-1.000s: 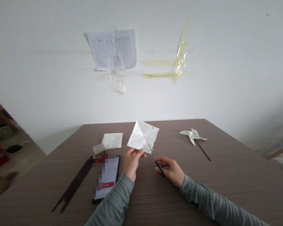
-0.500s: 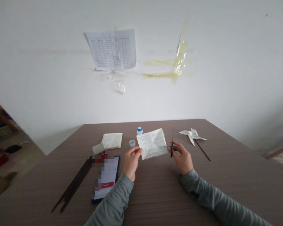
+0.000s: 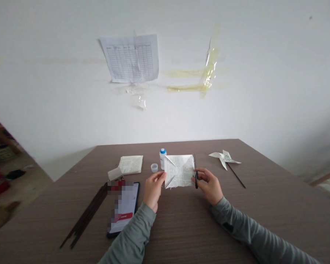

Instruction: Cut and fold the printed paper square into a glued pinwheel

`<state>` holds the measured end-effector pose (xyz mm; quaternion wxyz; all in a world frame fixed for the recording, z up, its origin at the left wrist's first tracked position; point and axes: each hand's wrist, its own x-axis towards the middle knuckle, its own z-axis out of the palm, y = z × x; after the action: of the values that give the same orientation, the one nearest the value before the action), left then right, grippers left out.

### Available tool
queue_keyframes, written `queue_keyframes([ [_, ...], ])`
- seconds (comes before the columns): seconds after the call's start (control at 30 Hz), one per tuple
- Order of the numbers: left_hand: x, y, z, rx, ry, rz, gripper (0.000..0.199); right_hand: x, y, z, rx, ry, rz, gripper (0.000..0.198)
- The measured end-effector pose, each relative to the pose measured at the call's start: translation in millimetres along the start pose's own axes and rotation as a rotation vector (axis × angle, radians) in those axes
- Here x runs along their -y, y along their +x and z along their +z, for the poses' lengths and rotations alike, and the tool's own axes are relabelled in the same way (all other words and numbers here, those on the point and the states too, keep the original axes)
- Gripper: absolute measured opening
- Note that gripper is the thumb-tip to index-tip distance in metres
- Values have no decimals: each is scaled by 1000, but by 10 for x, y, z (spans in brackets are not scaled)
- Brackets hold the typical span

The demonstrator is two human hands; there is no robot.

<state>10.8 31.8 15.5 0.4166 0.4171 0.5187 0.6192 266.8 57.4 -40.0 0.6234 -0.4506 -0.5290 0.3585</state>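
Observation:
My left hand (image 3: 153, 189) pinches the left edge of a square printed paper (image 3: 181, 170), held above the table. Diagonal slits run inward from the paper's two left corners. In my right hand (image 3: 211, 185) is a pair of scissors (image 3: 196, 179) with black handles, blades pointing up along the paper's right edge. The right fingertips are at that edge too; whether they grip it I cannot tell. Behind the paper, partly covered, stands a white bottle (image 3: 162, 161) with a blue cap. A small clear cup (image 3: 154, 168) sits to the bottle's left.
A paper pinwheel (image 3: 224, 159) on a dark stick lies at the right of the table (image 3: 176, 234). To the left are a paper stack (image 3: 131, 164), a small open box (image 3: 115, 174), several dark sticks (image 3: 86, 214) and a phone (image 3: 125, 209). A white wall rises behind.
The paper has turned to sit straight, with its right side lower, and now shows a slit at the lower left. My right hand with the scissors has shifted slightly left.

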Motion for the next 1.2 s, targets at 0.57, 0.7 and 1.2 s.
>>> queue_keyframes([
  [0.57,-63,-49,35,192,57,-162,31,20,-22,41,-22,8,21,72],
  [0.7,-83,-22,30,183,80,-189,23,-4,0,9,6,-19,28,73],
  [1.2,22,-131,110,227,5,-211,27,-64,-40,117,-18,136,84,73],
])
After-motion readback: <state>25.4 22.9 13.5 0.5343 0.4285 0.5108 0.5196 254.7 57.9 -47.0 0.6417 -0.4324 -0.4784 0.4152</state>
